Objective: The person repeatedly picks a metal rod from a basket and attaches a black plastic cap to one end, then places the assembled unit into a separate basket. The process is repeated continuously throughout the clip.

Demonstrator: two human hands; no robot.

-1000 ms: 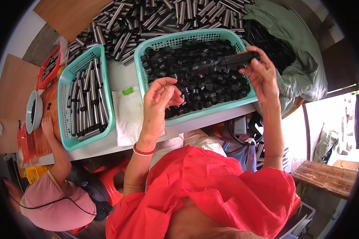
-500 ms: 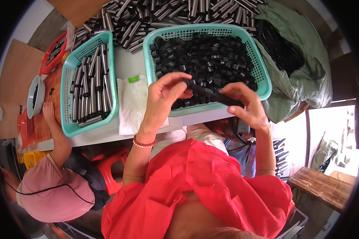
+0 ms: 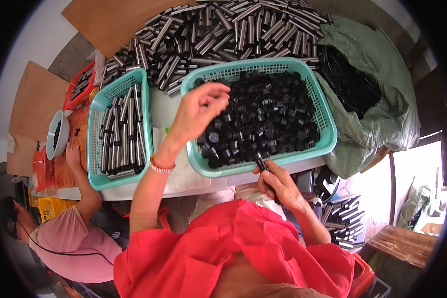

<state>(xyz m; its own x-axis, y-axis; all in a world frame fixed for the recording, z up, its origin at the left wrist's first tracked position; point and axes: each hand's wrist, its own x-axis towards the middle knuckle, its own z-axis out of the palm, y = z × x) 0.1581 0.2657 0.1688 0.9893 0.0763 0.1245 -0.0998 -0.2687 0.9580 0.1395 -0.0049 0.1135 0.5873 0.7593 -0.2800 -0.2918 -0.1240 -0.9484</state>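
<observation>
My right hand (image 3: 281, 185) grips a dark tube (image 3: 261, 165), its fingers closed around it, at the near side of the cap basket (image 3: 329, 139). The tube slants, its upper end over the near rim of the cap basket and its lower end towards my lap. My left hand (image 3: 199, 110) is raised over the left side of the cap basket, fingers loosely bent and thumb close to them; I cannot tell whether anything small sits between them. A bracelet (image 3: 161, 167) circles that wrist. Black caps (image 3: 268, 107) lie jumbled across the cap basket.

To the left of the cap basket stands a narrower green basket (image 3: 104, 185), holding metal tubes (image 3: 118, 139) with dark ends. A white cloth (image 3: 184, 178) lies on the table (image 3: 163, 107), at the near left of the cap basket. Behind the cap basket spreads a big heap of tubes (image 3: 243, 35). On its right a green sack (image 3: 397, 119) gapes around black plastic (image 3: 350, 82).

Well to the left of the cap basket, a co-worker's hand (image 3: 73, 155) rests near a pale bowl (image 3: 63, 136) of dark bits. More tubes (image 3: 345, 221) lie below the cap basket, to its right.
</observation>
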